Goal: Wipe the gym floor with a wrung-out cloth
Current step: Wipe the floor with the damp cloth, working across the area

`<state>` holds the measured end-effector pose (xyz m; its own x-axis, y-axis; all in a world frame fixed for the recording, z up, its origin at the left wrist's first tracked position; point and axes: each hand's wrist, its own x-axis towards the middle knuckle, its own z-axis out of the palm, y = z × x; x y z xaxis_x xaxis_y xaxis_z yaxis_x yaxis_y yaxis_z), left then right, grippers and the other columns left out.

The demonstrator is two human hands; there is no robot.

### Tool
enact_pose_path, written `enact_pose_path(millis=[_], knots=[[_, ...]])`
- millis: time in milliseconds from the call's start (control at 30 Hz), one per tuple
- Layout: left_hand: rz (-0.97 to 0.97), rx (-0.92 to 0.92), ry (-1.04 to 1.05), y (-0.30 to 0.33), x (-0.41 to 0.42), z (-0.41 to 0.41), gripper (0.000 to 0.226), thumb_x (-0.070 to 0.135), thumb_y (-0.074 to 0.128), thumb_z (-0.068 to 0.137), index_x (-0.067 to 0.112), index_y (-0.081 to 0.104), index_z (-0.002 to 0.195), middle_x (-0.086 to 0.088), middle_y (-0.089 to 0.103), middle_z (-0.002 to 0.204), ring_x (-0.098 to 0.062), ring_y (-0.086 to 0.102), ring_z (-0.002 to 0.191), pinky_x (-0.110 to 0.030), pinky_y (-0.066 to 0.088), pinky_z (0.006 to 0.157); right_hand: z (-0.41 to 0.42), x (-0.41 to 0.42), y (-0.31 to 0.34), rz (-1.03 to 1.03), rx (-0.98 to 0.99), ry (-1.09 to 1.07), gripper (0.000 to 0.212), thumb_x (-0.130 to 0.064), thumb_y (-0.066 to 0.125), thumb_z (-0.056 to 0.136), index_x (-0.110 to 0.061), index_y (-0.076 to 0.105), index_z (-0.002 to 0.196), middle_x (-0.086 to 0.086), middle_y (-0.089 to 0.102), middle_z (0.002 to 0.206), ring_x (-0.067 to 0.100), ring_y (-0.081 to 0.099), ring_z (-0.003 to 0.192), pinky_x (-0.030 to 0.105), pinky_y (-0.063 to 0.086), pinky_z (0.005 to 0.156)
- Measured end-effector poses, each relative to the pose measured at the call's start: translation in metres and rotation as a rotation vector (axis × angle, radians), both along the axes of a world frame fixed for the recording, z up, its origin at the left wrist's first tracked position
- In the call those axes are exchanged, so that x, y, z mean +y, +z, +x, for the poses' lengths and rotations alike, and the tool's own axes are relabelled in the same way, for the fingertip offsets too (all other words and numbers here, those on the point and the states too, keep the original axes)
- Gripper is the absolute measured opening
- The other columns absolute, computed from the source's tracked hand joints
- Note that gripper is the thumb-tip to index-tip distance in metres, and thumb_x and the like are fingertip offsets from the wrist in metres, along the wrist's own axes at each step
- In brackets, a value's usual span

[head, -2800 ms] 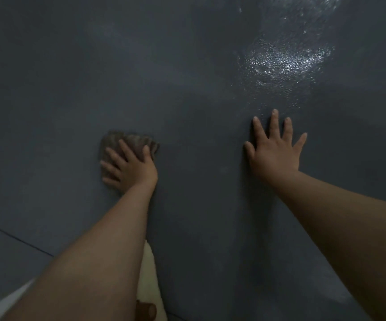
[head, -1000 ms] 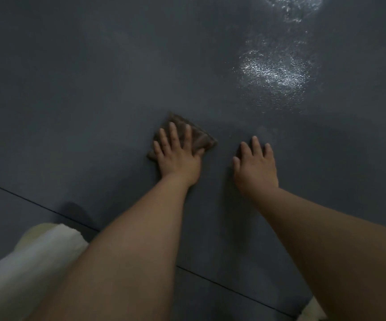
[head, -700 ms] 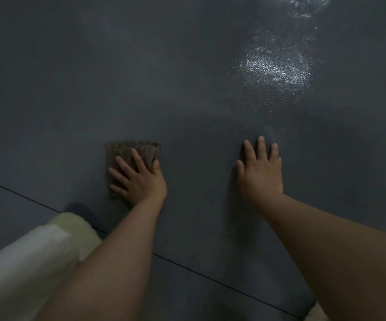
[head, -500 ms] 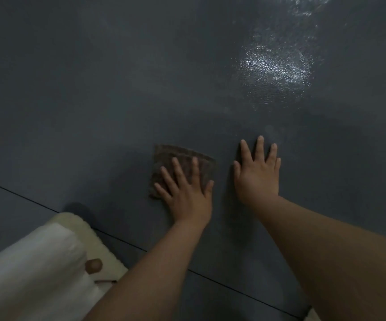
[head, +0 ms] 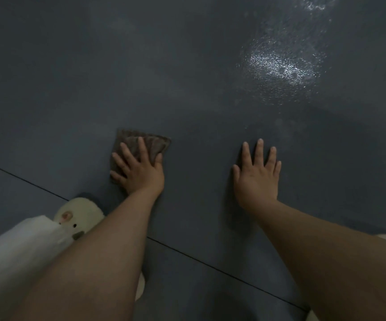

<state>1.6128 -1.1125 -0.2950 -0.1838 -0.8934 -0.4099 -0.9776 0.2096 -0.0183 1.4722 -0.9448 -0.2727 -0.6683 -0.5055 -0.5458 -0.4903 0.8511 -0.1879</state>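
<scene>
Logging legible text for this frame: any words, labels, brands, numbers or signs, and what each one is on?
None: no text shows on the grey floor, the brown cloth under the left hand, or the cream slipper, which bears only a small animal face. The right hand rests flat on bare floor.
</scene>
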Motion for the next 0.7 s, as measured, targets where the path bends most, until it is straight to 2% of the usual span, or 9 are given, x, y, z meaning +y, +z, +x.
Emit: enact_pose_path(millis=[100, 200, 300, 367, 433, 533, 600, 633, 700], knots=[[0.031, -0.003, 0.151, 0.005, 0.014, 0.018, 0.064, 0.053, 0.024, 0.097, 0.032, -0.005, 0.150, -0.008, -0.015, 0.158, -0.033, -0.014, 0.144, -0.058, 0.002, 0.113, 0.000, 0.001, -0.001, -0.001, -0.004, 0.013, 0.059, -0.042, 0.022, 0.101, -0.027, -0.006, 0.151, 0.004, -0.020, 0.157, 0.034, -0.020, 0.143, 0.047, -0.008, 0.116], [0.053, -0.003, 0.180, 0.006, 0.057, 0.025, 0.065, 0.052, 0.027, 0.097, 0.031, -0.003, 0.151, -0.011, -0.014, 0.158, -0.035, -0.012, 0.144, -0.057, 0.002, 0.113, 0.000, 0.004, -0.001, -0.010, 0.008, 0.029, 0.059, -0.043, 0.022, 0.101, -0.028, -0.007, 0.151, 0.003, -0.019, 0.157, 0.033, -0.020, 0.143, 0.046, -0.008, 0.116], [0.027, 0.038, -0.026, 0.006, 0.126, 0.019, 0.065, 0.052, 0.039, 0.093, 0.024, 0.017, 0.148, -0.024, 0.013, 0.155, -0.048, 0.012, 0.140, -0.065, 0.015, 0.107, 0.000, 0.007, -0.002, -0.013, 0.014, 0.041, 0.059, -0.042, 0.022, 0.101, -0.027, -0.007, 0.151, 0.004, -0.019, 0.158, 0.034, -0.019, 0.143, 0.046, -0.008, 0.116], [0.119, 0.032, -0.201, 0.007, 0.154, 0.013, 0.065, 0.053, 0.033, 0.083, 0.022, 0.037, 0.140, -0.028, 0.036, 0.144, -0.052, 0.030, 0.130, -0.068, 0.023, 0.099, 0.000, 0.006, -0.002, -0.009, 0.013, 0.043, 0.059, -0.043, 0.021, 0.101, -0.027, -0.007, 0.151, 0.005, -0.019, 0.158, 0.034, -0.019, 0.143, 0.046, -0.008, 0.116], [0.181, 0.007, -0.285, 0.008, 0.151, 0.013, 0.066, 0.056, 0.028, 0.080, 0.027, 0.038, 0.139, -0.027, 0.041, 0.141, -0.050, 0.030, 0.127, -0.071, 0.027, 0.095, 0.002, 0.005, -0.003, -0.006, 0.025, 0.039, 0.059, -0.043, 0.021, 0.101, -0.026, -0.007, 0.151, 0.005, -0.019, 0.157, 0.035, -0.020, 0.142, 0.047, -0.008, 0.116], [0.087, 0.009, -0.469, 0.000, 0.117, 0.021, 0.066, 0.057, 0.027, 0.085, 0.034, 0.023, 0.146, -0.023, 0.033, 0.148, -0.049, 0.026, 0.133, -0.072, 0.027, 0.095, 0.008, 0.005, -0.004, -0.007, 0.035, 0.036, 0.059, -0.043, 0.020, 0.101, -0.025, -0.006, 0.151, 0.005, -0.018, 0.158, 0.035, -0.019, 0.143, 0.047, -0.008, 0.116], [0.006, -0.006, -0.511, -0.005, 0.086, 0.027, 0.065, 0.056, 0.026, 0.094, 0.036, -0.003, 0.147, -0.018, 0.001, 0.157, -0.045, 0.003, 0.142, -0.068, 0.011, 0.106, 0.013, 0.007, -0.004, -0.008, 0.034, 0.048, 0.059, -0.043, 0.020, 0.101, -0.025, -0.006, 0.151, 0.004, -0.018, 0.158, 0.034, -0.019, 0.143, 0.046, -0.008, 0.116], [0.019, 0.002, -0.420, -0.005, 0.071, 0.030, 0.066, 0.055, 0.025, 0.096, 0.036, -0.011, 0.147, -0.014, -0.012, 0.157, -0.041, -0.008, 0.143, -0.064, 0.004, 0.110, 0.016, 0.009, -0.005, -0.008, 0.036, 0.056, 0.059, -0.043, 0.020, 0.101, -0.025, -0.006, 0.151, 0.004, -0.018, 0.158, 0.034, -0.019, 0.143, 0.046, -0.008, 0.116], [0.027, 0.006, -0.224, -0.002, 0.049, 0.037, 0.066, 0.053, 0.026, 0.097, 0.034, -0.010, 0.149, -0.011, -0.019, 0.156, -0.037, -0.015, 0.143, -0.059, -0.001, 0.112, 0.023, 0.013, -0.005, -0.008, 0.041, 0.072, 0.059, -0.043, 0.020, 0.102, -0.025, -0.007, 0.151, 0.004, -0.018, 0.158, 0.034, -0.020, 0.143, 0.045, -0.008, 0.116]])
